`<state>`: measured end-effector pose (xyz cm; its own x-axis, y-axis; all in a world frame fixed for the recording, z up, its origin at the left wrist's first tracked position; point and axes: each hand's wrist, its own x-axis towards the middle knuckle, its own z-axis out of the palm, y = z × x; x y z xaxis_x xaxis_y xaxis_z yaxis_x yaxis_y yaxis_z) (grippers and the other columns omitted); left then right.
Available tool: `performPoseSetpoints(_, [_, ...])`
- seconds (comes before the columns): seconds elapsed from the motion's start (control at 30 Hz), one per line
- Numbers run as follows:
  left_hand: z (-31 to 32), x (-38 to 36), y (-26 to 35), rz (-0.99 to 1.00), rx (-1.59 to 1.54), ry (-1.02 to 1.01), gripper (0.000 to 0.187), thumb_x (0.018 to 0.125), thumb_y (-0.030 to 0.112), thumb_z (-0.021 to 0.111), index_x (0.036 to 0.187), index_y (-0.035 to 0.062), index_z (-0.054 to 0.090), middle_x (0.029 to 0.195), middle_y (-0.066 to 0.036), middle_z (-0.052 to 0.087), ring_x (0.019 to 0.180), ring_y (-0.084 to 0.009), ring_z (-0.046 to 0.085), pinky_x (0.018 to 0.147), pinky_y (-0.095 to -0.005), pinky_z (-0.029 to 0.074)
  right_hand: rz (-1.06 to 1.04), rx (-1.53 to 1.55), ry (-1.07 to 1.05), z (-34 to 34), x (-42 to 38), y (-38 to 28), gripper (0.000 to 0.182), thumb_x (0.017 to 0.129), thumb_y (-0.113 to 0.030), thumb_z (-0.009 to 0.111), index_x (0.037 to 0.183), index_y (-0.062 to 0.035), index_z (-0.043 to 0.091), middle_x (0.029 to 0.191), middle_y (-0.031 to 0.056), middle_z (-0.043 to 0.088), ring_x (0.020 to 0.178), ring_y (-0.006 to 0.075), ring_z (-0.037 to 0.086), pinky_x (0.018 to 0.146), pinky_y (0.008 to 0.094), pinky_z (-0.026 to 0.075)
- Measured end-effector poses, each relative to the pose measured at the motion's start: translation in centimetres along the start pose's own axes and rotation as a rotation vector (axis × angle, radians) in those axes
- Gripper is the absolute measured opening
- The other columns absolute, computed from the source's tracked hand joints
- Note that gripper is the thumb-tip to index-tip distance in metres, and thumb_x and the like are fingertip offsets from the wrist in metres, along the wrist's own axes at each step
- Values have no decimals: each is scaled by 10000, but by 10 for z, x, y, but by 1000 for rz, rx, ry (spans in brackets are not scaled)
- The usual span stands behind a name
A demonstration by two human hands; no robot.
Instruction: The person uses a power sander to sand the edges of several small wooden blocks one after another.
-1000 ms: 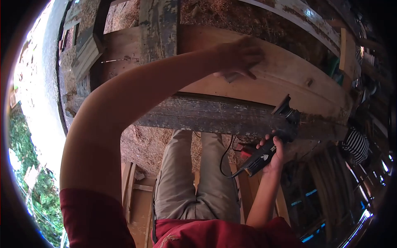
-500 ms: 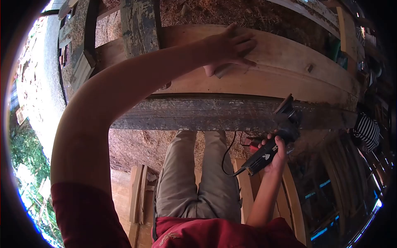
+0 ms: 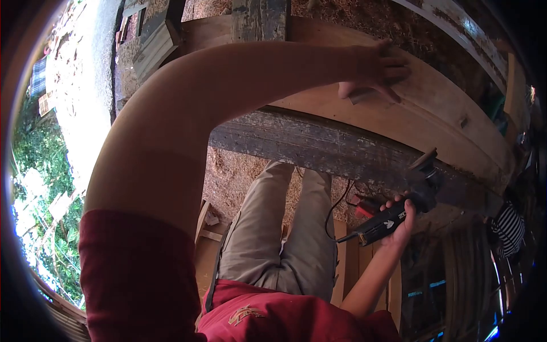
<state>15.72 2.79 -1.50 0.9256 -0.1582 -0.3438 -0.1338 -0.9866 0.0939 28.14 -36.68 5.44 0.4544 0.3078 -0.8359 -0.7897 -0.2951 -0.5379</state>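
Note:
My left hand [image 3: 379, 69] lies on the pale wooden plank [image 3: 319, 105], its fingers spread out. A small greyish edge shows beside its thumb, too little to tell what it is. In my right hand [image 3: 401, 225] is a black angle grinder [image 3: 393, 219], gripped round its body. The grinder's disc end points up and away from me, close to the dark weathered beam [image 3: 319, 142] and apart from the plank. A black cord [image 3: 329, 219] runs from the back of the grinder and loops toward the beam.
Wood shavings [image 3: 228, 176] cover the ground. A worn post [image 3: 260, 20] crosses the plank at the far side. Behind my right hand sits a red object [image 3: 366, 206]. Cut boards [image 3: 213, 256] lie beside my legs, and a striped cloth [image 3: 508, 229] shows at the right.
The view has turned, so the plank and beam now slant down to the right. Both hands appear farther right in view. The left hand still rests on the plank; the right still holds the grinder.

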Motion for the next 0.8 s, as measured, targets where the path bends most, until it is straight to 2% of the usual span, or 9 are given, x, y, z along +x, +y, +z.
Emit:
performPoseSetpoints(0.07, [-3,-2,-2,11,-41,21,1341,550,547,1038,1701,464,355,1850,-126,95,1714,-381,70,1318,-767,167,5,22,-29,-1,2,1,448,1013,-254,738,1408,-107,587,1083,65,669,879,237,682,794,437,606])
performPoseSetpoints(0.13, [4,-13,2,-139,-130,302,1182,684,534,992,1695,359,404,1823,-150,179,1690,-393,174,1318,-706,251,-1,9,-58,-6,3,1,438,1024,-251,725,1413,-110,580,1090,68,659,890,232,670,802,434,595])
performPoseSetpoints(0.27, [-6,-47,25,-647,-837,996,887,899,462,866,1632,149,477,1655,-231,473,1465,-434,555,1187,-553,491,-14,-65,-83,5,0,-4,413,1048,-244,715,1416,-122,572,1101,67,646,908,215,657,813,428,576])
performPoseSetpoints(0.33, [-4,-70,61,-1001,-926,1207,606,1010,335,777,1497,32,583,1448,-248,651,1280,-397,692,1077,-463,560,-16,-114,-83,15,-1,-9,413,1046,-237,729,1413,-124,578,1089,63,653,902,213,665,812,428,576])
performPoseSetpoints(0.4, [-3,-84,105,-1266,-1528,1210,560,1066,238,737,1545,5,563,1371,-169,703,1368,-257,643,1103,-375,531,-29,-126,-71,31,-2,-17,425,1035,-206,752,1415,-117,585,1059,60,675,872,220,682,777,431,588])
performPoseSetpoints(0.47, [16,-79,145,-1471,-1779,1143,522,1068,232,730,1491,-45,600,1371,-152,723,1327,-236,667,1098,-363,522,-70,-112,-65,38,1,-19,456,1018,-165,769,1425,-96,574,1032,59,696,822,237,696,711,441,613])
performPoseSetpoints(0.57, [39,-51,177,-1566,-1752,1134,463,1048,203,719,1426,-58,662,1427,-199,712,1323,-282,692,1085,-376,531,-77,-123,-84,44,3,-23,445,1032,-152,743,1437,-95,569,1037,75,697,832,235,701,732,439,609])
performPoseSetpoints(0.7, [37,-27,163,-1477,-1715,1184,499,1016,174,725,1439,-78,650,1328,-245,722,1272,-341,728,1050,-400,579,-72,-244,-95,48,5,-30,402,1030,-241,743,1394,-134,608,1060,49,662,886,221,673,782,427,573])
performPoseSetpoints(0.8, [33,-11,157,-1596,-1612,1126,501,1024,175,716,1441,-93,640,1325,-260,688,1257,-358,731,1011,-418,610,-71,-284,-90,50,6,-37,440,1033,-218,734,1435,-120,583,1068,60,665,878,224,681,792,435,585])
